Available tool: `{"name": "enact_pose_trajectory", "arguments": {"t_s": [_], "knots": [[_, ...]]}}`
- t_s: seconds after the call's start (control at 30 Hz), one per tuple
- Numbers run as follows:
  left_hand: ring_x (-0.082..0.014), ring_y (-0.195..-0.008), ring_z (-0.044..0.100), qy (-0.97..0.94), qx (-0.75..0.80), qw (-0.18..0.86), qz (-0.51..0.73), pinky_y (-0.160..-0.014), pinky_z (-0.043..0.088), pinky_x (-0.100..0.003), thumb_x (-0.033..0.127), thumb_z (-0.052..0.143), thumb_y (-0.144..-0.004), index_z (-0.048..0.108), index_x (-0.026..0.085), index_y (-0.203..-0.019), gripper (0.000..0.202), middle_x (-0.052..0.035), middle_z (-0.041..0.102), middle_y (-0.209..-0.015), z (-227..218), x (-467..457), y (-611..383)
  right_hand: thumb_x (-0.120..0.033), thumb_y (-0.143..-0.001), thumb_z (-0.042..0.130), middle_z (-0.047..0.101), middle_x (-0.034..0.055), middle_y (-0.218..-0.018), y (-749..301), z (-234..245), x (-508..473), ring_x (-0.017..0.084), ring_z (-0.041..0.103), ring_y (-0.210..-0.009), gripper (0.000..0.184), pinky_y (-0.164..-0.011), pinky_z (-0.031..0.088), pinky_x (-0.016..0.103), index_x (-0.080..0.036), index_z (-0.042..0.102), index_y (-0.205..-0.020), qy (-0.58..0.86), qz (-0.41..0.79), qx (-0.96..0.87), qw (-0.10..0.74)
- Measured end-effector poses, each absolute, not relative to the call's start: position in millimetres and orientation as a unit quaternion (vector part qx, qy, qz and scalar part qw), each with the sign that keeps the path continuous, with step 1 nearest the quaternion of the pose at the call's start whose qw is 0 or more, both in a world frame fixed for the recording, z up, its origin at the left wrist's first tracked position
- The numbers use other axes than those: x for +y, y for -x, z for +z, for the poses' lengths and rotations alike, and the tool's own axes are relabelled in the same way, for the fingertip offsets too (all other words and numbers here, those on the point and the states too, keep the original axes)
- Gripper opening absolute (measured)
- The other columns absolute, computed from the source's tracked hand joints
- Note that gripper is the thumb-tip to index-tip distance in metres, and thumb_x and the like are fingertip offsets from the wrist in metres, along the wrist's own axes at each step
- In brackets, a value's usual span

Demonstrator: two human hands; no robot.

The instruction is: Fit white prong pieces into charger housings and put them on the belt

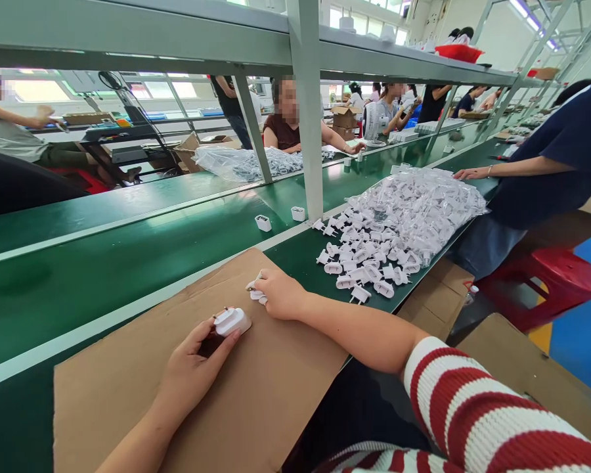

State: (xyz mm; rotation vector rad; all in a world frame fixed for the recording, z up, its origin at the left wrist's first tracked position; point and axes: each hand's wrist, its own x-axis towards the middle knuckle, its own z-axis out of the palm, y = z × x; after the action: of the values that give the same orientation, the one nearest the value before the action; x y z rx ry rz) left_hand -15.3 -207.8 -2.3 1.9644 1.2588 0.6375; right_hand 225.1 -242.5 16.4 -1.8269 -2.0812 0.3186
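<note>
My left hand rests on a brown cardboard sheet and pinches a white plastic plug housing between thumb and fingers. My right hand lies further right on the cardboard, fingers curled round a small white plug part. A red-and-white striped sleeve covers my right upper arm. To the right of my right hand lies a big heap of white plug parts on the green bench.
Two single white housings stand on the green conveyor belt near a grey frame post. A person in dark blue reaches onto the heap from the right. Other people sit opposite. A red stool and cardboard boxes are at right.
</note>
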Motion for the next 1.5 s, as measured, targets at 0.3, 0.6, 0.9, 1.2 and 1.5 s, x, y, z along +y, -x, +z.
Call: {"name": "enact_pose_trajectory", "arguments": {"t_s": [0.3, 0.6, 0.9, 1.2, 1.5], "knots": [[-0.0263, -0.092, 0.072, -0.763, 0.505, 0.3, 0.27, -0.085, 0.055, -0.034, 0.058, 0.071, -0.083, 0.074, 0.021, -0.124, 0.055, -0.0053, 0.079, -0.108, 21.4, -126.3, -13.8, -0.01, -0.096, 0.059, 0.063, 0.0129, -0.121, -221.9, 19.9, -248.9, 0.026, 0.062, -0.111, 0.032, -0.087, 0.049, 0.034, -0.017, 0.071, -0.124, 0.646, 0.11, -0.736, 0.168], [-0.0289, -0.115, 0.066, -0.739, 0.598, 0.138, 0.278, -0.101, 0.049, -0.039, 0.035, 0.071, -0.091, 0.065, 0.014, -0.134, 0.048, -0.0099, 0.075, -0.124, 13.2, 6.5, -44.3, -0.015, -0.096, 0.062, 0.064, 0.0109, -0.122, -224.1, 26.8, -253.2, 0.025, 0.062, -0.108, 0.036, -0.079, 0.048, 0.032, -0.018, 0.068, -0.131, 0.653, 0.141, -0.726, 0.164], [-0.0417, -0.162, 0.014, -0.794, 0.478, -0.002, 0.377, -0.121, 0.019, -0.06, 0.042, 0.062, -0.095, 0.046, 0.001, -0.151, 0.071, -0.0193, 0.033, -0.17, 19.7, -13.4, -68.1, -0.004, -0.088, 0.059, 0.07, 0.0081, -0.116, -224.1, 25.1, -249.7, 0.025, 0.062, -0.114, 0.043, -0.086, 0.053, 0.032, -0.022, 0.074, -0.125, 0.661, 0.193, -0.647, 0.328], [-0.0427, -0.133, 0.06, -0.763, 0.57, 0.193, 0.238, -0.116, 0.039, -0.053, 0.04, 0.08, -0.091, 0.066, 0.006, -0.137, 0.058, -0.0252, 0.07, -0.135, 14.3, 1.0, -154.1, -0.018, -0.077, 0.078, 0.078, 0.0025, -0.097, -225.4, 34.8, -239.7, 0.013, 0.07, -0.088, 0.024, -0.086, 0.06, 0.027, -0.018, 0.078, -0.101, 0.517, 0.524, -0.298, 0.607], [-0.0256, -0.119, 0.068, -0.796, 0.44, 0.3, 0.286, -0.109, 0.05, -0.038, 0.022, 0.059, -0.093, 0.043, 0.007, -0.158, 0.068, -0.0162, 0.065, -0.145, 15.2, -93.7, -72.4, -0.013, -0.075, 0.072, 0.078, 0.0011, -0.094, -224.2, 40.8, -242.1, 0.009, 0.066, -0.073, 0.024, -0.07, 0.055, 0.021, -0.018, 0.076, -0.099, 0.509, 0.561, -0.28, 0.59]]}}
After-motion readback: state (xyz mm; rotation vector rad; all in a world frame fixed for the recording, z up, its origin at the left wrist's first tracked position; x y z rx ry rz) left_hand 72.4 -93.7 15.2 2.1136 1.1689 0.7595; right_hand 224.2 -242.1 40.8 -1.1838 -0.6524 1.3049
